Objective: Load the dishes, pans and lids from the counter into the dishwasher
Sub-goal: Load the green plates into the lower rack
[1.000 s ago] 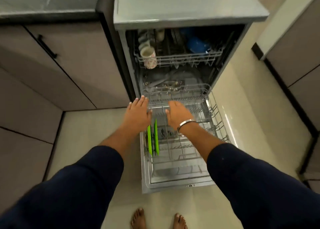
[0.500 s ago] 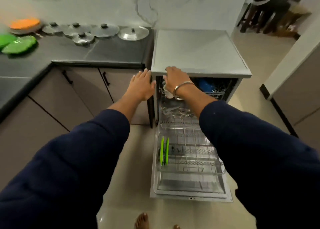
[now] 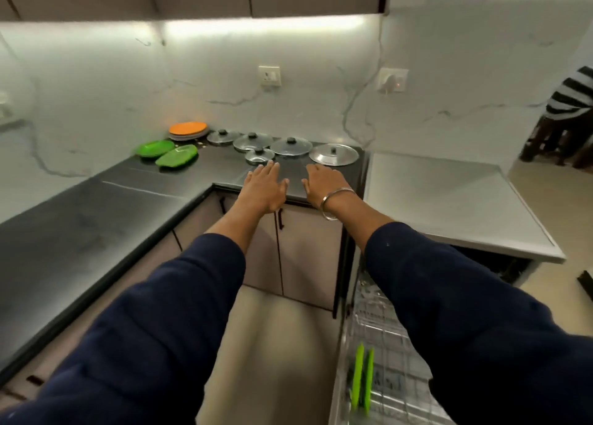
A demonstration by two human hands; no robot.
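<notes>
Both hands reach over the dark counter (image 3: 96,206) toward a row of lids w/ nothing yet picked up. Left hand (image 3: 264,187) is spread flat, fingers straight, holding nothing; right hand (image 3: 324,180), w/ a metal bangle at the wrist, is likewise relaxed & empty. Small glass lid (image 3: 259,155) sits just beyond the left fingertips; steel lid (image 3: 333,155) just beyond the right. Two more glass lids & the green dishes (image 3: 167,153) lie farther back-left, by an orange plate (image 3: 187,128). Likely best approach: pinch each lid by its knob, lift straight, avoid clinking neighbours. Dishwasher rack (image 3: 385,344), lower right, already holds two green plates (image 3: 362,376) upright.
</notes>
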